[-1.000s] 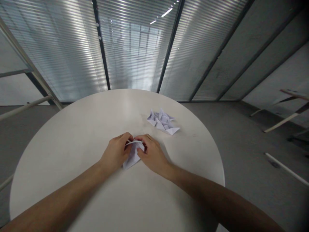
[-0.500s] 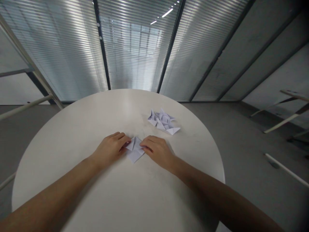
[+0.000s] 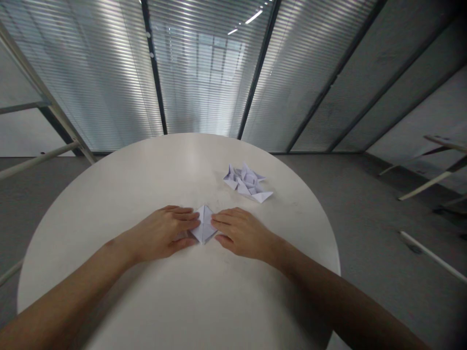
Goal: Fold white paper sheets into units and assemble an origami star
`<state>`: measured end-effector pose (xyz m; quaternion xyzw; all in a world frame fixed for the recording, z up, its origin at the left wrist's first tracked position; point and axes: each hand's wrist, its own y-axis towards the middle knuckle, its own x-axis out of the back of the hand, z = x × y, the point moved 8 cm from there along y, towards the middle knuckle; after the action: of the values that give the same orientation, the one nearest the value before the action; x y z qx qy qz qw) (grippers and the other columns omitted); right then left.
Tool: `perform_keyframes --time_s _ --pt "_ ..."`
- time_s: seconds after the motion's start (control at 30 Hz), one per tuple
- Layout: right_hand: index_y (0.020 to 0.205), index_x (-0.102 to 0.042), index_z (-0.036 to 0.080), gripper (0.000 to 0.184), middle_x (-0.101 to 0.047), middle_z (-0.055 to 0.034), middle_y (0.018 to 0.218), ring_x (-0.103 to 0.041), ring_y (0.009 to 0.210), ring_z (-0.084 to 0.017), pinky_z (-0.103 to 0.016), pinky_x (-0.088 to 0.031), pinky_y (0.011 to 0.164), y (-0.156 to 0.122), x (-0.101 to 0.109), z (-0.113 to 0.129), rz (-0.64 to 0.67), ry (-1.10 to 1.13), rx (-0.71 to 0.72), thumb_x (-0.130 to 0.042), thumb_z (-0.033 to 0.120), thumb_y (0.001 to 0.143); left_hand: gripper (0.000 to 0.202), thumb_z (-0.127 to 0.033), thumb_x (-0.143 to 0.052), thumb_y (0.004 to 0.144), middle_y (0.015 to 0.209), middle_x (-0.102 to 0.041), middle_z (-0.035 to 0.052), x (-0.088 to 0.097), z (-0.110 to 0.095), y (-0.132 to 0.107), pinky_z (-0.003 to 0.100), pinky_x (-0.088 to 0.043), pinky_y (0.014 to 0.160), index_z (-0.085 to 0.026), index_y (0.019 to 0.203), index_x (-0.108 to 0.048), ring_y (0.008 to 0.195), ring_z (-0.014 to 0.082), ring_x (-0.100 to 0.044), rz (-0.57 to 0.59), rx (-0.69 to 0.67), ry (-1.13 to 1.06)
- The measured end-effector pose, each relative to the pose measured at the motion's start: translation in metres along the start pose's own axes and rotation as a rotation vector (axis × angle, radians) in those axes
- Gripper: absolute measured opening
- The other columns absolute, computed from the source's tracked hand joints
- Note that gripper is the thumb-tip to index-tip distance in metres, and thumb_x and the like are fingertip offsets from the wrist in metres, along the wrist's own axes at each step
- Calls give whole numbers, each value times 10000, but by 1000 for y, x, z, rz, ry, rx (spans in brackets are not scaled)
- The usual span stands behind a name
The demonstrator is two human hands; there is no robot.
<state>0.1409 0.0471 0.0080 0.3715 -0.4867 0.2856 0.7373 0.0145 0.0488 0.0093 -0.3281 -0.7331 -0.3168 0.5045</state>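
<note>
A small folded sheet of white paper (image 3: 205, 225) lies flat on the round white table (image 3: 197, 301), diamond-shaped with a crease down its middle. My left hand (image 3: 173, 231) rests on its left edge, fingers stretched out and lying flat. On the opposite side, my right hand (image 3: 241, 231) has its fingertips on the right edge, fingers extended and the thumb apart. The paper's left and right corners are partly covered by my fingers. Beyond my right hand sit several folded white paper pieces (image 3: 248, 182), clustered together.
Behind the table's far edge stands a glass partition with blinds (image 3: 204, 73). A pale metal frame (image 3: 44, 160) is at the left. Another table (image 3: 445, 143) with slanted legs stands on the grey floor at the right.
My fingers have gone from pinching the paper's sides to lying flat on it. The raised flaps now lie flatter, meeting at the middle crease. The paper cluster has not moved.
</note>
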Motion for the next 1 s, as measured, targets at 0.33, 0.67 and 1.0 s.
perform_keyframes --time_s 0.33,0.67,1.0 --pt "1222 -530 150 335 -590 -122 1248 -530 1174 -213 -382 -390 1018 13 -14 -16 -62 26 -126 -501 253 904 241 -378 -488 911 1251 -612 9 -11 23 7 396 -393 1029 -297 1021 -686 1194 215 -524 -72 42 -13" --pt "1260 -446 136 600 -616 -113 1106 -492 1182 -249 -416 -344 1026 15 -12 -16 -45 122 -146 -679 394 770 275 -402 -495 898 1253 -594 74 -8 19 7 423 -365 1029 -220 1091 -567 1236 252 -471 -91 113 19" --pt "1070 -599 183 404 -619 -94 1170 -473 1219 -247 -410 -341 1021 11 -9 -22 -15 102 -103 -690 429 762 501 -622 -526 798 1290 -562 85 -12 15 10 480 -323 1038 -225 1102 -542 1240 286 -462 -82 128 73"
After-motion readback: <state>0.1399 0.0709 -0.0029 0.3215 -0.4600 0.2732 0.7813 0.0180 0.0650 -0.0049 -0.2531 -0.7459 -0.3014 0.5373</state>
